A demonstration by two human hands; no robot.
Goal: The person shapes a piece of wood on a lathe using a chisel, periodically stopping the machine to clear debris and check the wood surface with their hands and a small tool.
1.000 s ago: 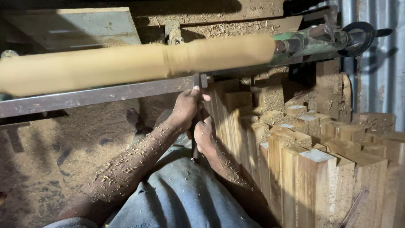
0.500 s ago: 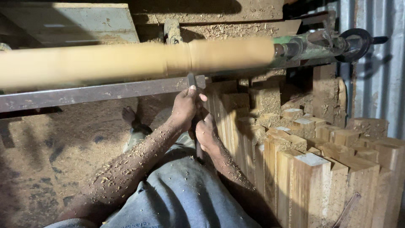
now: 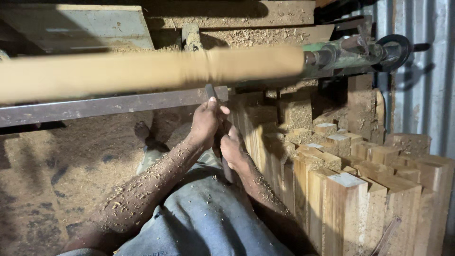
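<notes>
A long pale wooden spindle (image 3: 142,71) lies across the view, blurred, held at its right end by a green lathe tailstock (image 3: 350,54). Below it runs a flat metal tool rest (image 3: 95,106). My left hand (image 3: 204,124) grips a dark turning chisel (image 3: 210,91) near its blade, with the tip resting on the tool rest against the spindle. My right hand (image 3: 232,147) is closed on the chisel's handle, lower and closer to my body. Both forearms are speckled with wood shavings.
Several squared wooden blocks (image 3: 350,199) stand upright in a stack at the right. Corrugated metal sheeting (image 3: 426,95) forms the right wall. Sawdust covers the floor (image 3: 57,180) at the left and the bench behind the lathe. A foot (image 3: 142,132) rests on the sawdust.
Both hands and the chisel have shifted slightly left along the tool rest. The grip on the chisel is unchanged.
</notes>
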